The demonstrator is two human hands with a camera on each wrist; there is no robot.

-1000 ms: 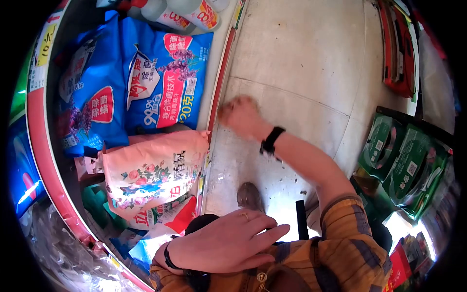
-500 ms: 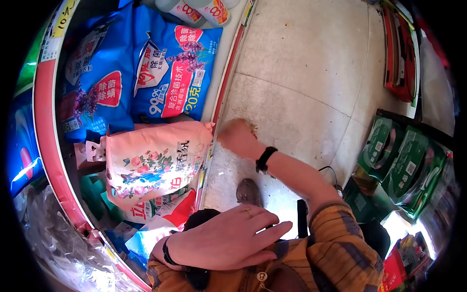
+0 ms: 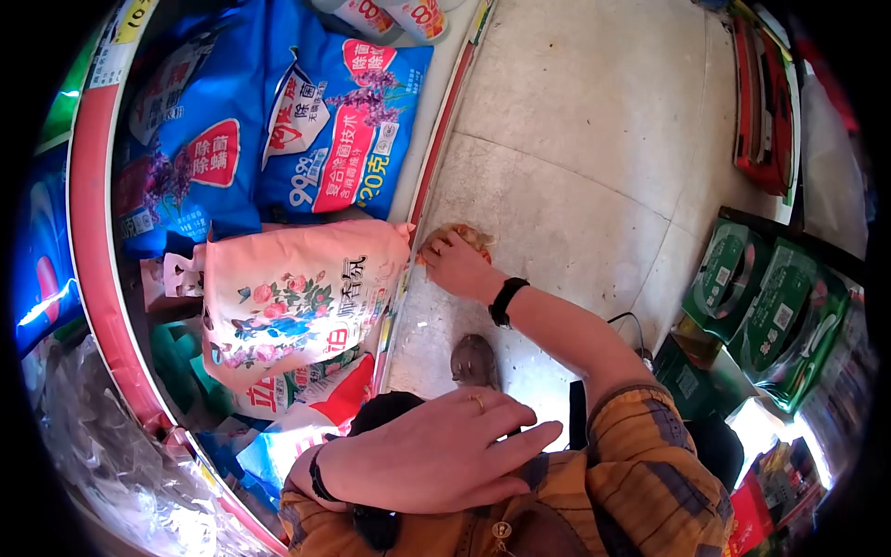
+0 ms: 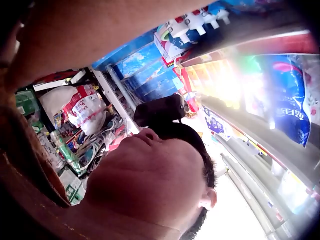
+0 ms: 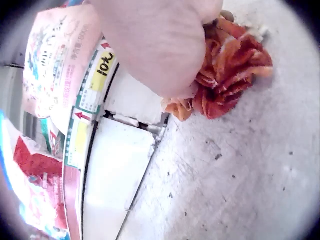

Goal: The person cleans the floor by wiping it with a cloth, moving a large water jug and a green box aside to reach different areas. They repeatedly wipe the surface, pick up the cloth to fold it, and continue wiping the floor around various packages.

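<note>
My right hand (image 3: 459, 267) reaches down beside the shelf's front edge and grips a crumpled orange-red cloth (image 5: 227, 70). The cloth lies bunched against the grey floor (image 5: 240, 175), close to the white base panel (image 5: 117, 165) of the shelf. In the head view, part of the cloth shows past the fingers, while the palm hides the rest. My left hand (image 3: 427, 450) lies across the front of my body with its fingers loosely straight and holds nothing. The left wrist view faces up, towards a person's head and the shelves behind.
On the low shelf at left are a pink bag (image 3: 297, 306), blue bags (image 3: 371, 121) and white bottles (image 3: 418, 19). A red-edged price rail (image 3: 445, 121) borders it. Green packs (image 3: 775, 316) stand across the aisle at right. My shoe (image 3: 475, 360) is just below the working hand.
My right hand has come back along the shelf base towards my body with the cloth. The head view has shifted slightly. My left hand has stayed in place.
</note>
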